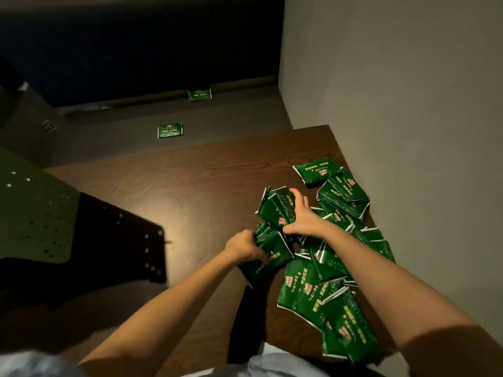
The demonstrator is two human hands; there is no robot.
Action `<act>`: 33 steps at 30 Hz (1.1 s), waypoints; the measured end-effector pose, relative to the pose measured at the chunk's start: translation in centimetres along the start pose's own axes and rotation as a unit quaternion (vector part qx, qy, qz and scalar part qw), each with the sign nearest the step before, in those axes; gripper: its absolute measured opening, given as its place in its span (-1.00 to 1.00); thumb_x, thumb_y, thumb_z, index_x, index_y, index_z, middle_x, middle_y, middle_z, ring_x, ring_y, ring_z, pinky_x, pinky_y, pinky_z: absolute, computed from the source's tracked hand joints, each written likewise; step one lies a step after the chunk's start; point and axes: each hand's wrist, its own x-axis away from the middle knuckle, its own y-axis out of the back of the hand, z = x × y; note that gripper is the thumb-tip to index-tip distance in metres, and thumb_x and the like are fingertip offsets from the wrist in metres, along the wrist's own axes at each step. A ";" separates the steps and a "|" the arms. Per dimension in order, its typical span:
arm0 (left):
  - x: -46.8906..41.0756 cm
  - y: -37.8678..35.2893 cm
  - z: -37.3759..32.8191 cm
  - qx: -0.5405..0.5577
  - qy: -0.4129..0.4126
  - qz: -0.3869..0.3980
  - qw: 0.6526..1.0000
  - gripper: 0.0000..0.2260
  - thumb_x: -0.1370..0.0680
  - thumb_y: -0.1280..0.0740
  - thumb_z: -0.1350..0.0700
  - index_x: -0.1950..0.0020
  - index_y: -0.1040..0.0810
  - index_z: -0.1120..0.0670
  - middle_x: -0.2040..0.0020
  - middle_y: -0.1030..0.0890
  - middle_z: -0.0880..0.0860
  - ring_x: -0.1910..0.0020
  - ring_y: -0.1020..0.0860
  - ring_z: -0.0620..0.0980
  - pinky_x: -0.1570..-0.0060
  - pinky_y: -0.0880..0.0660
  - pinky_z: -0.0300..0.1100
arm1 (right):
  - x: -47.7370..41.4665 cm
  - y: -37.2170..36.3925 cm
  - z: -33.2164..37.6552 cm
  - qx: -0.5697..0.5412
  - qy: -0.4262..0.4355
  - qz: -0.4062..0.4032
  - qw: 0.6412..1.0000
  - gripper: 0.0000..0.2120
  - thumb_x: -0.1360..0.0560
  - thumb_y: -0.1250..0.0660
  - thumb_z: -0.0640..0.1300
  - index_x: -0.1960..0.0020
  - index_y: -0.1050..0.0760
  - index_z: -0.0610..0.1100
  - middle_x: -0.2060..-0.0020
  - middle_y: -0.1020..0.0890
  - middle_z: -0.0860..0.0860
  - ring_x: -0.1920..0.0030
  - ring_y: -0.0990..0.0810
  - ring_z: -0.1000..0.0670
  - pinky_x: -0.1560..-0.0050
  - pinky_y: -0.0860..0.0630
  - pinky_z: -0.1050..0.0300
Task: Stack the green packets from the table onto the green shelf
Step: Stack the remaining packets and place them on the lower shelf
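Pale cloth (272, 363) is seen at the bottom edge, and both bare forearms are stretched from there over the wooden table (190, 191). Loose green packets (313, 289) are heaped along the table's right side, from its near edge up beside the wall (408, 104). A lower bundle (268, 257) is gripped by the left hand (242, 247), its fingers curled round it. An upper bundle (276, 206), stood on edge, is clasped by the right hand (304, 216), fingers over the top and thumb at the side. Gathering is judged to be the step in hand. The bundles would best be squared on the tabletop and pressed together before lifting, lest slick wrappers fan out. Open tabletop is left beside the heap, and across it the green shelf (32, 208) is found, next to a dark perforated panel (119, 240) whose corner should be cleared. Beyond the table's far edge a stray packet (170, 130) is seen, and farther still a second stray packet (199, 94).
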 end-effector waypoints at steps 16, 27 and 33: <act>6.0 -1.5 5.1 0.672 0.060 0.228 0.702 -0.32 -0.46 -0.17 -0.37 -0.18 -0.59 0.20 -0.09 -0.63 0.25 -0.05 -0.61 0.21 -0.10 -0.52 0.11 | 6.5 -7.2 3.5 0.347 0.188 0.094 0.914 0.06 -0.30 -0.45 -0.32 -0.53 0.17 0.06 -0.45 -0.12 -0.03 -0.48 -0.08 -0.08 -0.47 -0.14 -0.01; 7.8 -3.5 6.4 0.617 0.061 0.175 0.765 -0.85 -0.54 -0.25 0.20 -0.03 -0.56 0.20 0.20 -0.70 0.14 0.26 -0.68 0.07 0.20 -0.63 -0.08 | 8.4 -6.7 -1.3 0.431 0.114 0.020 0.895 0.18 -0.32 -0.49 0.12 -0.52 0.34 -0.14 -0.54 0.17 -0.11 -0.54 0.22 -0.12 -0.46 0.32 -0.01; 8.2 -2.8 8.2 0.601 0.064 0.104 0.790 -0.90 -0.53 -0.29 0.20 0.00 -0.55 0.19 0.23 -0.66 0.12 0.31 -0.66 0.04 0.28 -0.62 -0.14 | 8.2 -6.0 -5.1 0.630 0.051 0.148 0.761 0.10 -0.35 -0.49 0.06 -0.54 0.26 -0.01 -0.54 0.21 -0.10 -0.53 0.30 -0.11 -0.46 0.35 -0.15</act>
